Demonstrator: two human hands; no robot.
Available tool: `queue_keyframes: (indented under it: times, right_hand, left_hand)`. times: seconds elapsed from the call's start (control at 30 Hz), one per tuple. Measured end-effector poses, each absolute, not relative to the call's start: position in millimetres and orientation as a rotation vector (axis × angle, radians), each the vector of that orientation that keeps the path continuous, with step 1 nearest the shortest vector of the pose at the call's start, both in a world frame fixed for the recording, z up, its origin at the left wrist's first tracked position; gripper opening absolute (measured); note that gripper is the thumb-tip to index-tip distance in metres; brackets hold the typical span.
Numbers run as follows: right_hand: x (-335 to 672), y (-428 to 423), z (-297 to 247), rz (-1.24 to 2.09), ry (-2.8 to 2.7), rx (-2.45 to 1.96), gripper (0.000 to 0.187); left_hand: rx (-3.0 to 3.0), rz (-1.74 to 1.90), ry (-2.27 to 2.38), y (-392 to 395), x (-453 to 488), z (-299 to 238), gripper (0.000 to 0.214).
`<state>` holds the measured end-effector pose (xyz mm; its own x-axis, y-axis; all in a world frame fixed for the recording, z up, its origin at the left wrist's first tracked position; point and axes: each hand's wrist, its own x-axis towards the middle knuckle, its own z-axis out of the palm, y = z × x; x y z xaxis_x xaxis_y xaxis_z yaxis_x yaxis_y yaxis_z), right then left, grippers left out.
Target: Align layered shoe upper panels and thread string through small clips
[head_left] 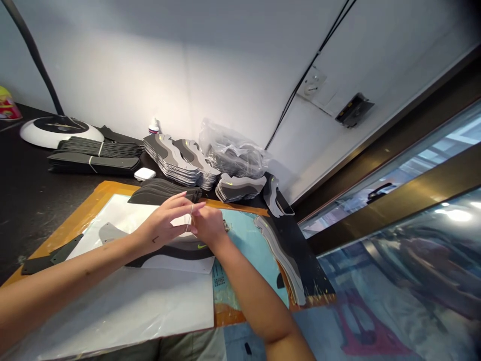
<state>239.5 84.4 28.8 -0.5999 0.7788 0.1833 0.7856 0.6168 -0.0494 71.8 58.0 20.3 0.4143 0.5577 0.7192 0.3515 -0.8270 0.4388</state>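
Note:
A thin pale rubber band (189, 219) is stretched between my two hands, above the white sheet. My left hand (167, 220) has its fingers extended and apart, with the band looped around them near the tips. Closed in a fist, my right hand (209, 224) meets the left fingertips and grips the band; its own fingertips are mostly hidden. Beneath both hands lies a grey, black and white shoe upper piece (176, 255) with a small yellow-green swoosh, partly covered by my left forearm.
Black cut pieces (163, 191) lie behind my hands. Banded black stacks (93, 164), stacked shoe uppers (173, 160) and a clear plastic bag (233, 145) line the wall. More uppers (281, 255) sit at right. A lamp base (56, 131) stands at left; a window frame (376, 200) borders the right.

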Motion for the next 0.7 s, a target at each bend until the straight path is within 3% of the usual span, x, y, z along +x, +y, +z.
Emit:
queue_keyframes:
  times: [0.1, 0.2, 0.27, 0.37, 0.5, 0.6, 0.7]
  right_hand:
    - [236, 80, 27, 0.058, -2.644, -1.267, 0.013]
    - [233, 79, 28, 0.21, -2.515, -1.405, 0.011]
    - [233, 82, 28, 0.361, -2.34, -1.519, 0.021]
    - [232, 89, 26, 0.808, -2.004, -1.415, 0.031]
    - [227, 98, 18, 1.46, -1.39, -1.117, 0.032]
    - [224, 102, 14, 1.541, -1.168, -0.963, 0.037]
    - [224, 102, 11, 1.452, -1.198, -0.85, 0.039]
  left_hand:
    - [2.643, 1.399, 0.811, 53, 75, 27, 0.023]
    - [2.632, 1.479, 0.735, 46, 77, 31, 0.027]
    - [2.559, 1.499, 0.623, 42, 78, 29, 0.031]
    - [2.366, 1.526, 0.535, 38, 80, 23, 0.037]
    - [1.754, 1.483, 0.707, 36, 86, 18, 0.039]
    - [1.022, 1.429, 0.727, 40, 89, 22, 0.054]
    - [0.631, 1.412, 0.647, 49, 84, 25, 0.05]
